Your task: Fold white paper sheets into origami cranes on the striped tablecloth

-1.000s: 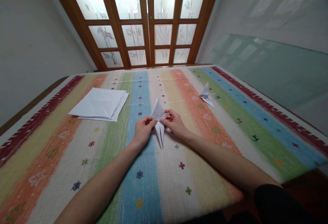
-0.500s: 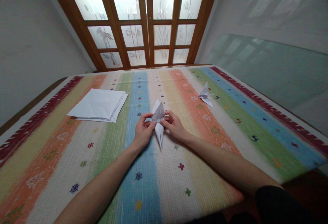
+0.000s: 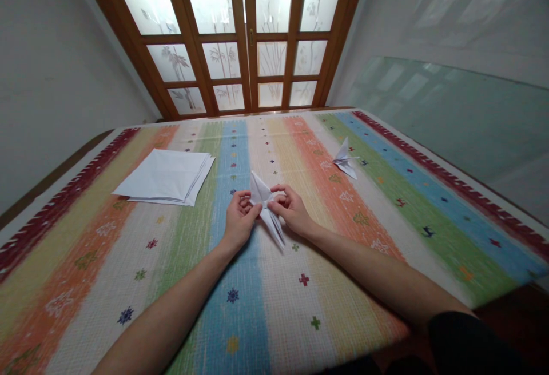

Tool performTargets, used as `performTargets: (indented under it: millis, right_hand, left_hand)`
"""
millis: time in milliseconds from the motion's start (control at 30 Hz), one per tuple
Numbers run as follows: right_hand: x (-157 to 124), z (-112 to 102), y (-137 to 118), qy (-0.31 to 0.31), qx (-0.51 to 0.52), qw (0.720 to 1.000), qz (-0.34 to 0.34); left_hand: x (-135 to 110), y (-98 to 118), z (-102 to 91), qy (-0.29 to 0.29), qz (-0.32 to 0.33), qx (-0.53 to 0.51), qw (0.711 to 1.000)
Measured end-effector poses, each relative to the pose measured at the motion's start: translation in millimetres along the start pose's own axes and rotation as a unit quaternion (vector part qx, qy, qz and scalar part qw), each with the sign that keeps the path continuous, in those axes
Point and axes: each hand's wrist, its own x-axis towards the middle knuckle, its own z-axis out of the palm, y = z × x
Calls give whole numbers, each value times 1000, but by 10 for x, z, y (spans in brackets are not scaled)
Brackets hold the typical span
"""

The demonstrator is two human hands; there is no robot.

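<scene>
Between my two hands is a folded white paper (image 3: 261,190), an origami piece with a broad pointed flap at the top and narrow split points below. My left hand (image 3: 241,214) pinches its left side between thumb and bent fingers. On the other side, my right hand (image 3: 291,210) grips it near the middle, thumb on the front. The fingertips behind the paper are hidden. The piece tilts, its top leaning left and its narrow points slanting down to the right, just over the striped tablecloth (image 3: 283,295).
To the left lies a stack of white paper sheets (image 3: 165,174). A folded paper crane (image 3: 344,160) stands at the right, farther back. Beyond the table's far edge are wooden doors (image 3: 246,49) with frosted panes; a glass panel (image 3: 450,129) leans along the right wall.
The folded paper has turned between my fingers: its top has swung left and its lower points right. Both hands stay nearly in place, still gripping it.
</scene>
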Motion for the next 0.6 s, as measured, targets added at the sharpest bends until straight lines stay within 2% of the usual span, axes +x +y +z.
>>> performTargets:
  millis: [133, 300, 467, 600]
  right_hand:
    - [-8, 20, -4, 23, -26, 999, -16]
    - [-13, 29, -46, 81, -96, 992, -30]
    - [-19, 64, -50, 92, -61, 993, -38]
    - [4, 76, -43, 75, -41, 996, -26]
  left_hand:
    - [14, 13, -16, 10, -13, -3, 1000]
    - [-7, 12, -4, 6, -4, -11, 1000]
    - [-53, -18, 45, 25, 11, -36, 999]
    - [-54, -50, 60, 38, 9, -33, 999]
